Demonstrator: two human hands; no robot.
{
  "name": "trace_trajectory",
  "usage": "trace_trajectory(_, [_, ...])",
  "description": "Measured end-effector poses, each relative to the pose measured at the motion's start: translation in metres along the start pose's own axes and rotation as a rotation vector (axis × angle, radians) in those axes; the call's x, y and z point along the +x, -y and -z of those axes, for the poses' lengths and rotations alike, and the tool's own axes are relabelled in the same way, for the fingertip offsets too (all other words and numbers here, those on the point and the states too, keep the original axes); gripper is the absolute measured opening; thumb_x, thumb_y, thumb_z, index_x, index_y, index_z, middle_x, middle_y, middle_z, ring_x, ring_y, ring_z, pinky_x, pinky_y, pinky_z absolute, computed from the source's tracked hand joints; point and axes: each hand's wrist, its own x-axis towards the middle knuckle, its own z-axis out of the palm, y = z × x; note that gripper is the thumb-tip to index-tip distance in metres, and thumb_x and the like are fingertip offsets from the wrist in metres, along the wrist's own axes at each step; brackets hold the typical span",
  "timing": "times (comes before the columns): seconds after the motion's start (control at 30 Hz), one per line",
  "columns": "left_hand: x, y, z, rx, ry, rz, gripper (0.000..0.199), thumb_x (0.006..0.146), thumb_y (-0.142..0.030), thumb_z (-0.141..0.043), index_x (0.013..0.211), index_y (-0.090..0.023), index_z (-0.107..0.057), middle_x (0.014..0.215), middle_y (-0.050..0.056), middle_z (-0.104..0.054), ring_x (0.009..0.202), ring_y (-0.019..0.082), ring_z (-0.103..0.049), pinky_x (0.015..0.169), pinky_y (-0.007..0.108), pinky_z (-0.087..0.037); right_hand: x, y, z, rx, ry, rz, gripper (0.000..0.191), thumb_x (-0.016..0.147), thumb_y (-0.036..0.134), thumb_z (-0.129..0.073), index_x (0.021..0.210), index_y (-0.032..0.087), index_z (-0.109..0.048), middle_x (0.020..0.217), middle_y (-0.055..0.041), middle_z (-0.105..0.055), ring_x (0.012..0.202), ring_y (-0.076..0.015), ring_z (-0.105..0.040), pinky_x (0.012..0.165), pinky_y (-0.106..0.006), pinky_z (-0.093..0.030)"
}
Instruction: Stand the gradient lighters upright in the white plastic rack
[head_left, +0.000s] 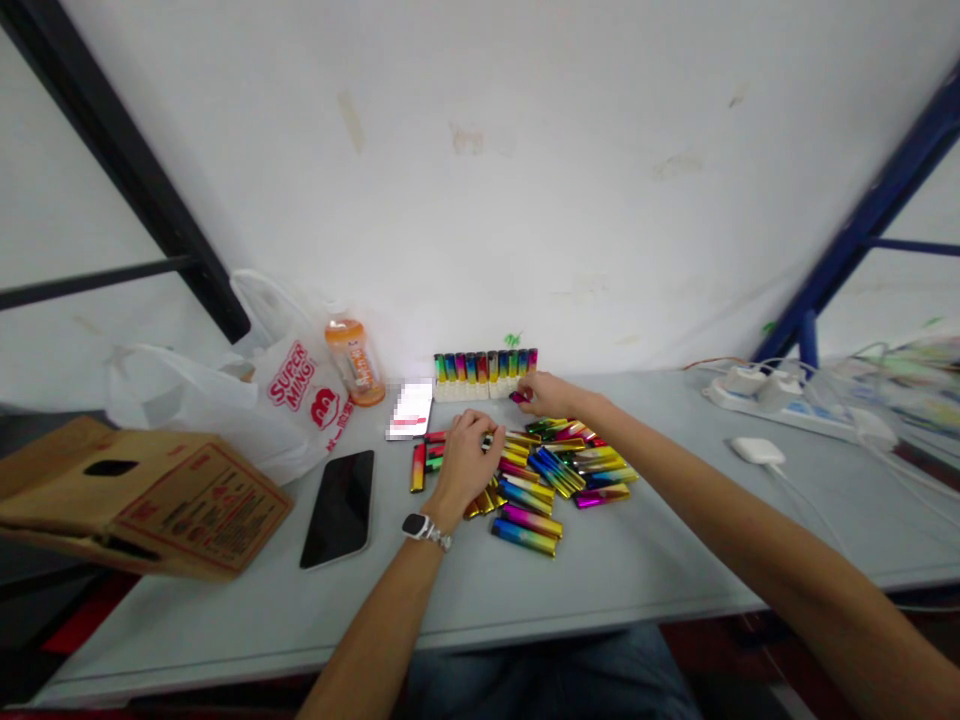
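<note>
Beside lighter pile [525,522] | bottle [355,362], bag [300,400], black tablet [339,508] leftward

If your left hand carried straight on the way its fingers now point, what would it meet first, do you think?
Most likely the front of the white rack under the upright row of colourful cylinders; how high the left hand sits is unclear.

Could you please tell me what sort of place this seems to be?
Possibly a simple workstation: a desk against a bare wall, loose metallic cylinders piled on it, and a power strip at one side.
</note>
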Motion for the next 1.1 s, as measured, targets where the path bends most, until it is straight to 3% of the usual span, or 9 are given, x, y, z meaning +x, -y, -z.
trace_trajectory(0.1, [0.001, 0.001, 0.002, -0.047, -0.047, 0.01, 0.019, 0.092, -0.028, -0.053, 0.077, -0.02, -0.062, 0.09, 0.005, -0.061, 0.093, 0.021, -0.056, 0.089, 0.037, -0.045, -0.008, 0.014, -0.005, 0.296, -0.227, -0.032, 0.024, 0.088, 0.036, -0.056, 0.079, 0.015, -0.062, 0.077, -0.0044, -0.063, 0.071, -0.0152, -0.054, 0.067, -0.027, -0.041])
trace_trajectory(0.2, [0.001, -0.001, 0.004, -0.088, -0.072, 0.011, 0.02, 0.093, -0.028, -0.053, 0.076, -0.02, -0.062, 0.09, 0.005, -0.061, 0.093, 0.02, -0.056, 0.09, 0.037, -0.045, -0.015, 0.036, -0.014, 0.763, -0.415, -0.101, 0.034, 0.091, 0.051, -0.048, 0.081, 0.018, -0.054, 0.079, -0.002, -0.062, 0.072, -0.0143, -0.056, 0.068, -0.027, -0.046])
trace_trajectory(0.3, [0.001, -0.003, 0.006, -0.128, -0.07, 0.014, 0.02, 0.093, -0.027, -0.052, 0.077, -0.02, -0.062, 0.09, 0.005, -0.061, 0.093, 0.02, -0.057, 0.09, 0.036, -0.045, -0.021, 0.06, -0.024, 1.226, -0.442, -0.145, 0.037, 0.087, 0.058, -0.053, 0.09, 0.021, -0.05, 0.079, -0.0005, -0.064, 0.069, -0.0138, -0.06, 0.067, -0.029, -0.052])
trace_trajectory(0.4, [0.002, -0.005, 0.009, -0.149, -0.089, 0.031, 0.021, 0.093, -0.028, -0.052, 0.076, -0.02, -0.062, 0.09, 0.005, -0.06, 0.092, 0.019, -0.057, 0.088, 0.035, -0.047, -0.029, 0.075, -0.03, 1.405, -0.411, -0.192, 0.04, 0.082, 0.06, -0.059, 0.096, 0.023, -0.052, 0.075, 0.0004, -0.064, 0.067, -0.0152, -0.062, 0.056, -0.027, -0.053])
trace_trajectory(0.57, [0.003, -0.008, 0.014, -0.179, -0.114, 0.039, 0.022, 0.093, -0.029, -0.051, 0.075, -0.02, -0.061, 0.089, 0.005, -0.06, 0.092, 0.019, -0.058, 0.089, 0.035, -0.047, -0.041, 0.082, -0.034, 1.477, -0.407, -0.257, 0.045, 0.08, 0.061, -0.06, 0.106, 0.025, -0.054, 0.07, 0.0035, -0.06, 0.058, -0.0137, -0.058, 0.046, -0.024, -0.049])
trace_trajectory(0.73, [0.004, -0.011, 0.014, -0.209, -0.108, 0.031, 0.023, 0.092, -0.027, -0.051, 0.072, -0.021, -0.059, 0.087, 0.004, -0.059, 0.09, 0.018, -0.058, 0.087, 0.033, -0.047, -0.042, 0.082, -0.039, 1.389, -0.456, -0.279, 0.041, 0.081, 0.063, -0.057, 0.093, 0.024, -0.055, 0.058, 0.0071, -0.049, 0.044, -0.0097, -0.042, 0.038, -0.021, -0.032])
trace_trajectory(0.9, [0.004, -0.012, 0.013, -0.213, -0.103, 0.023, 0.023, 0.092, -0.027, -0.051, 0.072, -0.02, -0.059, 0.087, 0.004, -0.059, 0.089, 0.018, -0.058, 0.086, 0.033, -0.047, -0.041, 0.08, -0.049, 1.116, -0.614, -0.279, 0.041, 0.085, 0.059, -0.053, 0.068, 0.021, -0.05, 0.055, 0.0049, -0.041, 0.05, -0.0109, -0.038, 0.046, -0.024, -0.03])
trace_trajectory(1.1, [0.003, -0.01, 0.01, -0.212, -0.091, 0.024, 0.024, 0.092, -0.027, -0.051, 0.071, -0.02, -0.06, 0.087, 0.004, -0.06, 0.089, 0.018, -0.058, 0.088, 0.034, -0.047, -0.045, 0.081, -0.051, 0.902, -0.73, -0.319, 0.031, 0.084, 0.037, -0.046, 0.058, 0.022, -0.039, 0.055, 0.0044, -0.036, 0.056, -0.0122, -0.036, 0.053, -0.026, -0.028])
